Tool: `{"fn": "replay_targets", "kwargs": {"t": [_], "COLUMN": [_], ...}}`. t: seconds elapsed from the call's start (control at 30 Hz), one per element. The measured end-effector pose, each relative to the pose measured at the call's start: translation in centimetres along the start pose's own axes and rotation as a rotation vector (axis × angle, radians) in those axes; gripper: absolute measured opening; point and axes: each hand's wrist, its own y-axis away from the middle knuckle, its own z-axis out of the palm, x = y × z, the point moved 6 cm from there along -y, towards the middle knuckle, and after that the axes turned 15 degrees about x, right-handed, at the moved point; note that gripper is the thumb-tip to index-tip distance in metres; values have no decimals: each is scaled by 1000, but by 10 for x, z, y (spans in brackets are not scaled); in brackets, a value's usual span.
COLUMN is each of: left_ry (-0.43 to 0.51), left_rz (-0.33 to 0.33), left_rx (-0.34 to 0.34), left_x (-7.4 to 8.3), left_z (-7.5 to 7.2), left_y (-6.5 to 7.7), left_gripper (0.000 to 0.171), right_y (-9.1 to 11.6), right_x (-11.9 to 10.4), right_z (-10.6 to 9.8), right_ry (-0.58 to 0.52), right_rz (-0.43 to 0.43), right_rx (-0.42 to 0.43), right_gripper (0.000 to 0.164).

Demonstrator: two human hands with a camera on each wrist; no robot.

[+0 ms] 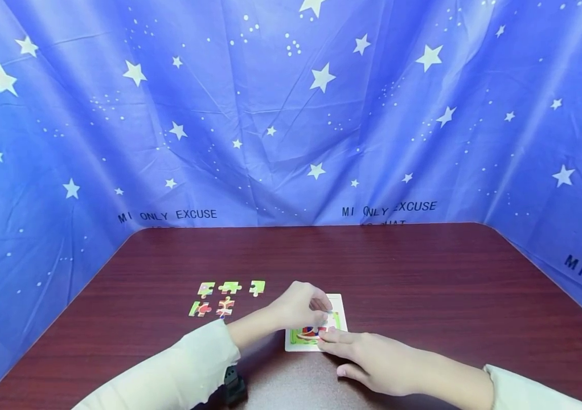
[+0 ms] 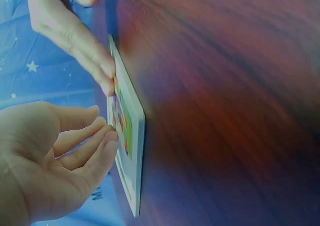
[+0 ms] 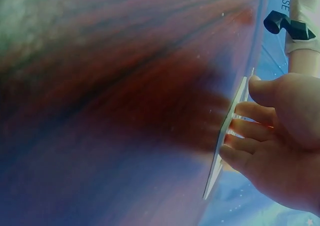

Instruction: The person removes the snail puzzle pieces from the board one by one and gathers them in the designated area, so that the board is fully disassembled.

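Note:
A puzzle board (image 1: 342,323) with a white border and a green, red and blue picture lies flat on the table. My left hand (image 1: 298,306) bends over its upper part, fingertips at the picture. In the left wrist view, the left hand (image 2: 65,156) has thumb and fingertips close together against the board (image 2: 131,186); whether a piece sits between them is hidden. My right hand (image 1: 378,359) rests extended fingers on the board's lower right. From the right wrist view, the right hand (image 3: 270,136) shows its fingertips touching the board's edge (image 3: 215,161).
Left of the board lie several loose jigsaw pieces, among them a green corner-like piece (image 1: 257,287), a green piece (image 1: 230,287) and a red-and-green piece (image 1: 200,309). The dark red wooden table (image 1: 424,273) ends at a blue starry curtain (image 1: 281,114).

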Motion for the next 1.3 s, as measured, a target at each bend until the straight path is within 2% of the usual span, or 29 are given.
{"fn": "replay_targets", "kwargs": {"t": [0.23, 0.43, 0.7, 0.87, 1.0, 1.3], "left_ry": [16, 89, 204, 274, 295, 270], "left_rz": [-64, -124, -288, -365, -378, -318], "left_rx": [32, 59, 75, 48, 27, 65], "left_x": [0, -2, -16, -22, -22, -18], "left_z": [5, 5, 5, 6, 7, 5], "left_y": [-4, -5, -2, 2, 4, 4], "left_gripper": [5, 8, 13, 13, 13, 11], "right_y": [-1, -1, 0, 0, 0, 1], "right_x": [-1, -1, -1, -2, -2, -3], "right_z": [0, 0, 0, 0, 0, -1], "right_ry": [22, 35, 24, 25, 22, 29], "right_rz": [-20, -33, -23, -25, -17, -27], "right_rx": [18, 23, 26, 27, 24, 27], "right_gripper": [45, 44, 44, 44, 44, 44]}}
